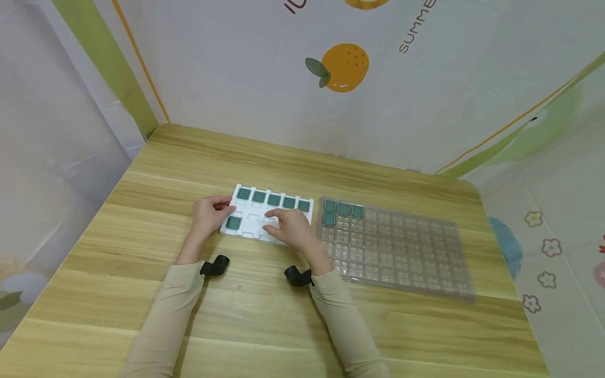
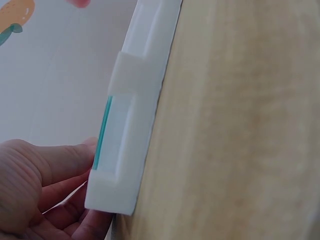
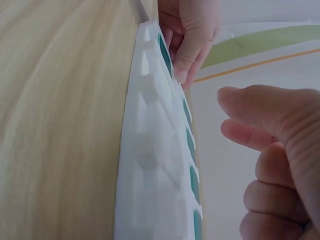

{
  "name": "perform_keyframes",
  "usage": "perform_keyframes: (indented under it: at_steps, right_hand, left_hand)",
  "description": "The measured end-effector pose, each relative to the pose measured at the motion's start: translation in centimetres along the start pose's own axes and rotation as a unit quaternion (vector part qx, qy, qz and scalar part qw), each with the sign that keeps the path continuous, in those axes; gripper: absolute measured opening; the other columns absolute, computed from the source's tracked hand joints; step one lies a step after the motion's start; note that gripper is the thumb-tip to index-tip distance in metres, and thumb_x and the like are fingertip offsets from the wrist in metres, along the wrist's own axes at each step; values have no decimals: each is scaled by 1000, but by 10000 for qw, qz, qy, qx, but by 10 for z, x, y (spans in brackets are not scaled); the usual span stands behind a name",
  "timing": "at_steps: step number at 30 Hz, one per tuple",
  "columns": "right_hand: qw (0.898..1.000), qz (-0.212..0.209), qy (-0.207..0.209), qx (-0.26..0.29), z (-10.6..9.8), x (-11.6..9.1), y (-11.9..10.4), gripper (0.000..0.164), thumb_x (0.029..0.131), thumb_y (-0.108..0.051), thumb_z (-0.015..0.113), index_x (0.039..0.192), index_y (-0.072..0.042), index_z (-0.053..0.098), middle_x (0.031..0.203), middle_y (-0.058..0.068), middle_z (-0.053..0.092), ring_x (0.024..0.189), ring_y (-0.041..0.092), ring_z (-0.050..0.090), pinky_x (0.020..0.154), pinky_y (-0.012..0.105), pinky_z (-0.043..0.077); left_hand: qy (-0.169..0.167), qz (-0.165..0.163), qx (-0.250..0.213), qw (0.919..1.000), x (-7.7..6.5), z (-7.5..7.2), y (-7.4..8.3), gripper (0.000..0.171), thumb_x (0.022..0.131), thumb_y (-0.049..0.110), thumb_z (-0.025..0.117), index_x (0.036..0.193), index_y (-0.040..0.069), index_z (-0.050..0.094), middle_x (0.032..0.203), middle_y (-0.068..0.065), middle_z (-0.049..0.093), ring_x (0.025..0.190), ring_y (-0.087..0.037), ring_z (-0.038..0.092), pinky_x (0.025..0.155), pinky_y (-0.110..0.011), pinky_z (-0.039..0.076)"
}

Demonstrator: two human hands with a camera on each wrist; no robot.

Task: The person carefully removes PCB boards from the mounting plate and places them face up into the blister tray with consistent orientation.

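A white plastic tray (image 1: 249,226) lies on the table, with a row of several green square chips (image 1: 274,200) along its far side and one more chip (image 1: 233,223) at its near left corner. My left hand (image 1: 206,216) grips the tray's left end; the left wrist view shows the thumb by the top edge and the other fingers (image 2: 92,222) against the end. Over the tray's near right part hovers my right hand (image 1: 294,229). In the right wrist view its thumb and forefinger (image 3: 250,134) are apart with nothing between them, the other fingers bent.
To the right lies a clear gridded plastic tray (image 1: 402,247), holding several green chips (image 1: 344,208) at its far left corner. A printed curtain (image 1: 264,89) hangs behind the wooden table (image 1: 255,325). Each wrist carries a black camera mount (image 1: 299,276).
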State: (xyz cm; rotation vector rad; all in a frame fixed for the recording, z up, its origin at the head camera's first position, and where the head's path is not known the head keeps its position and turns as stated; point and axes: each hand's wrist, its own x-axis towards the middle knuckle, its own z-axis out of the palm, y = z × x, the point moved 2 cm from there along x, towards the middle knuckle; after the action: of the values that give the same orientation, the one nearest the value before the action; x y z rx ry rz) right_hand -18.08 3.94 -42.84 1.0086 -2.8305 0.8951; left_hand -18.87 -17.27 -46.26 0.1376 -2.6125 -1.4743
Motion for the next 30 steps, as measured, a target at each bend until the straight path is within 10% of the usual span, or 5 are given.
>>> perform_keyframes:
  at_steps: [30]
  right_hand:
    - [9983, 273, -190, -479, 41, 27, -21, 30, 83, -30, 72, 104, -9, 71, 46, -8, 42, 44, 2, 28, 44, 17, 29]
  left_hand:
    - [5, 118, -26, 9999, 0, -1, 3, 23, 82, -3, 67, 102, -13, 66, 90, -28, 67, 82, -36, 64, 58, -7, 39]
